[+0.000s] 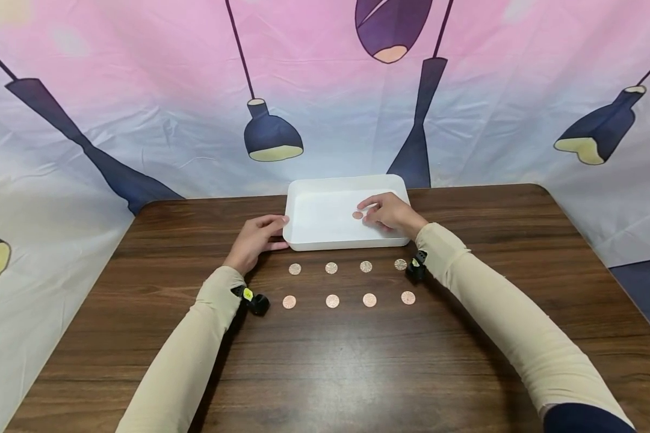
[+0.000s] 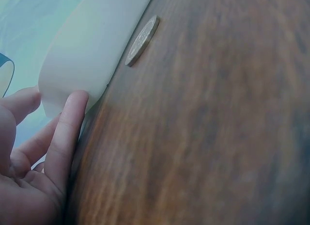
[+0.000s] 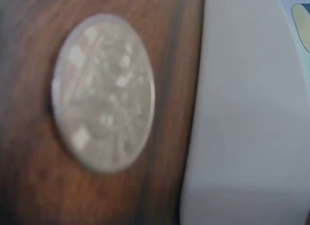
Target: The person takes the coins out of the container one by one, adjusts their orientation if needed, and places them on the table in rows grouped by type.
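A white rectangular tray (image 1: 325, 246) rests at the back of the wooden table. My left hand (image 1: 253, 240) holds its left end, one finger up at the rim and another low against the wall; the left wrist view shows the fingers (image 2: 68, 123) touching the tray's corner. Inside the tray, my right hand (image 1: 392, 214) has thumb and index finger apart, right beside a copper-coloured coin (image 1: 357, 214) that appears to lie flat on the bottom. The right wrist view shows only the tray's outer wall (image 3: 242, 118) and a silvery coin (image 3: 104, 94), not the hand.
Two rows of coins lie on the table (image 1: 325, 373) in front of the tray: a silvery row (image 1: 331, 268) nearer it and a coppery row (image 1: 333, 301) closer to me. The right wrist camera (image 1: 416, 266) is beside the rightmost silvery coin. A printed cloth (image 1: 336, 132) hangs behind.
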{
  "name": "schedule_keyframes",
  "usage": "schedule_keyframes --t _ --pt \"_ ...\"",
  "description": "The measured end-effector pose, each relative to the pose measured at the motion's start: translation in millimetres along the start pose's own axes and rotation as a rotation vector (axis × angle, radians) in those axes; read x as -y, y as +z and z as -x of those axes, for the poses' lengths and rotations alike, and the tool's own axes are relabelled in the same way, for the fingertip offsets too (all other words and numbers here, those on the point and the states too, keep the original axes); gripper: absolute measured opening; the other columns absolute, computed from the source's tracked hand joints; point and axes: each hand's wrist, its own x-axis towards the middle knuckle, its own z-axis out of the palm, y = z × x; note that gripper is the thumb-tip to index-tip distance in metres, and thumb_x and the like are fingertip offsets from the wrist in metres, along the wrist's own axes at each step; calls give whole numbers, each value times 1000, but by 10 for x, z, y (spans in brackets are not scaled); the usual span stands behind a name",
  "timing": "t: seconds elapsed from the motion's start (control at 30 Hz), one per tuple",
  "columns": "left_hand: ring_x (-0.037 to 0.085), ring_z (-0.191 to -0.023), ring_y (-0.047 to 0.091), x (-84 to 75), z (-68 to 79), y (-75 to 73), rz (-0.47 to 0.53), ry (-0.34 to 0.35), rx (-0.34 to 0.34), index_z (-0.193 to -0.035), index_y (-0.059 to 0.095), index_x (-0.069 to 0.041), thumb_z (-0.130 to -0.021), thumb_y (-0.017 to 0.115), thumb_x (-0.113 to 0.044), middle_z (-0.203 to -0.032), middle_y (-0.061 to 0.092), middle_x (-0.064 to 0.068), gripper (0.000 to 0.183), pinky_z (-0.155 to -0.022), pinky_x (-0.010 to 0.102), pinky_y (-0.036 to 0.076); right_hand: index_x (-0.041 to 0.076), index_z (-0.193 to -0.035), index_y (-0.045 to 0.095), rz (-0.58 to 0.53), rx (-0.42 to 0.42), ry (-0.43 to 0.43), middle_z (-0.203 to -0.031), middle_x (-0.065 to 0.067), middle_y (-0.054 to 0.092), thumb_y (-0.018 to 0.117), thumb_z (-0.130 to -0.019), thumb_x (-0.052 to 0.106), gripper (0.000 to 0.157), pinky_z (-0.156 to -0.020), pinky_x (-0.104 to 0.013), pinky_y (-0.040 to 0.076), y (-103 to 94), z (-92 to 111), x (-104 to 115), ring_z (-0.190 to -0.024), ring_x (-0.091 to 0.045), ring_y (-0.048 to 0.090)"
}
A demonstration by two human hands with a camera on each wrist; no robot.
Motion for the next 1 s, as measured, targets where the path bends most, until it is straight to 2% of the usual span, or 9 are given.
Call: schedule_keyframes --t 0.17,0.43,0.53,0.7,0.83,1.0 --pt "22 -114 65 -18 10 11 -1 6 1 -147 58 1 -107 65 -32 -141 58 20 52 -87 30 62 9 -133 72 5 -25 8 -92 -7 57 74 -95 2 38 -50 -24 30 45 -29 -3 -55 -11 33" --pt "24 -117 64 -41 30 -6 -21 -1 0 -149 56 0 -106 66 -35 -143 56 23 56 -89 29 61 14 -124 77 48 -74 8 -98 -9 58 78 -95 10 29 -56 -26 34 84 -55 -13 -67 -16 39" --pt "24 -117 63 -34 39 -19 -23 -3 -6 -149 56 0 -106 66 -36 -143 56 23 57 -89 28 61 15 -121 77 71 -70 -7 -95 -8 57 79 -96 11 25 -58 -26 34 106 -79 -34 -67 -16 39" --pt "22 -115 64 2 45 -24 -28 -11 -4 -149 55 1 -107 64 -34 -144 56 22 55 -88 28 61 10 -115 70 112 -29 -105 -87 -4 53 76 -97 6 20 -60 -26 34 119 -78 -74 -67 -15 41" --pt "21 -113 65 7 52 -11 -17 -8 -9 -148 57 0 -108 64 -32 -142 57 20 52 -87 29 62 7 -111 63 195 -22 -215 -93 -5 56 74 -97 2 18 -66 -27 37 116 -52 -70 -76 -17 46" --pt "21 -113 66 -21 40 13 -21 5 -2 -148 57 -1 -107 65 -33 -142 57 21 53 -87 29 62 8 -124 67 317 -23 -233 -94 -5 59 73 -98 4 27 -64 -27 37 103 -29 -38 -72 -16 47"
